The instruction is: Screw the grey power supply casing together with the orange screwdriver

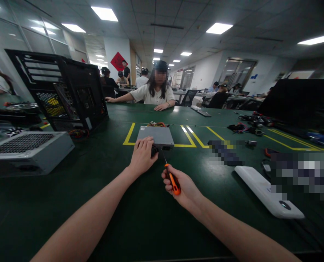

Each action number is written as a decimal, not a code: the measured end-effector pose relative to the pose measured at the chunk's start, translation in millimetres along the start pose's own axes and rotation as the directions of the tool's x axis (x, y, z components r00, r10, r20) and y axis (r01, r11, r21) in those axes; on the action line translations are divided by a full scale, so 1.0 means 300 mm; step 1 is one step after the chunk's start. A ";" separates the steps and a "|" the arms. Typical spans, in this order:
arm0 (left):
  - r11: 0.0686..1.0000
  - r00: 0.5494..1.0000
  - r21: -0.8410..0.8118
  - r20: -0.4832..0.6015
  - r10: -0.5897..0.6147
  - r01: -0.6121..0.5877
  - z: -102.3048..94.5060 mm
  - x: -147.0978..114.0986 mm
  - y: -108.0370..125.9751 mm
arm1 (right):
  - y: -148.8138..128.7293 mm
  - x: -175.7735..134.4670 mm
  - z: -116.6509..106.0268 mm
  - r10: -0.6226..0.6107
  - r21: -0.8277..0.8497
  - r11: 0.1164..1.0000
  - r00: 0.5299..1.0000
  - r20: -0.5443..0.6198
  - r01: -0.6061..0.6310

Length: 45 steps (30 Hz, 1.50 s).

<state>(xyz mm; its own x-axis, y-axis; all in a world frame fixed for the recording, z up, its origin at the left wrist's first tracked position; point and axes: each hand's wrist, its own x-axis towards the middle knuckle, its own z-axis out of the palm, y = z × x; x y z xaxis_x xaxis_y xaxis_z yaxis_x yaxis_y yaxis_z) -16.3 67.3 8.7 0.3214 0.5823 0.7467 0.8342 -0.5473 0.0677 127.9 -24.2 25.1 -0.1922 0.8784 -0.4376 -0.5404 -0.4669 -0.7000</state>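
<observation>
A grey metal power supply box (158,135) lies flat on the green table (102,182), inside yellow floor-tape lines. My left hand (142,155) rests on its near left corner, fingers spread over the edge. My right hand (182,187) grips an orange-and-black screwdriver (172,180) by its handle. The thin shaft points up and away, its tip close to the box's near face. Coloured wires (156,124) stick out behind the box.
A second grey power supply (25,151) lies at the left. Behind it stands an open black computer case (63,92). A white flat device (268,191) lies at the right, with cables (246,127) beyond. A person sits across the table, hands on it.
</observation>
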 end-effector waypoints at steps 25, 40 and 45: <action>0.999 1.000 0.031 0.020 -0.011 0.010 0.002 0.004 0.003 | -0.002 0.002 0.000 0.013 -0.009 1.000 1.000 -0.001 -0.013; 0.999 1.000 0.040 0.023 -0.015 0.015 0.000 0.004 0.006 | -0.006 0.006 -0.005 0.026 0.021 0.999 1.000 -0.016 -0.026; 0.999 1.000 0.036 0.026 -0.016 0.015 0.001 0.003 0.006 | 0.001 0.012 -0.008 -0.016 0.010 1.000 1.000 -0.015 0.016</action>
<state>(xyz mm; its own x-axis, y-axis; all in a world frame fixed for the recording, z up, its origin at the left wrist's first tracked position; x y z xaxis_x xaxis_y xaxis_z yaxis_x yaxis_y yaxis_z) -14.3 67.1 9.3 0.3199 0.6063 0.7280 0.8546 -0.5164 0.0546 128.8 -21.6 22.0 -0.1713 0.8841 -0.4347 -0.5512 -0.4517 -0.7015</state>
